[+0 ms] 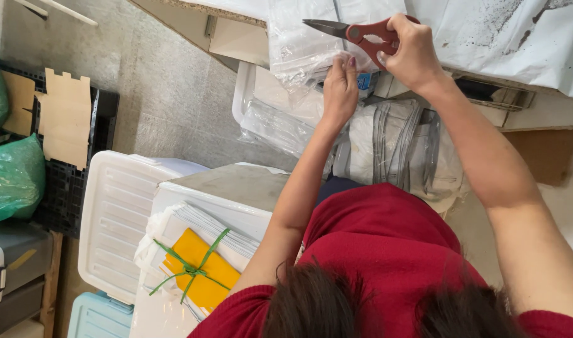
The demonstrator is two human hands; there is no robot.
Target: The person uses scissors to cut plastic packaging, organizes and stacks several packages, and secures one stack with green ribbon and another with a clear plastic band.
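Behind the right hand, scissors handles hide.

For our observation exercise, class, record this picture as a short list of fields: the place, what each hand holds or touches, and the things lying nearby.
Place: a workbench covered with white sheeting, over a grey floor
Right hand: grips red-handled scissors, blades nearly closed, pointing left
Left hand: pinches the edge of a clear plastic bag
Below the bench: a white tray with plastic wrapping
Near the left elbow: a bundle of white sheets and yellow card tied with green string, on a white bin lid
Far left: green bags
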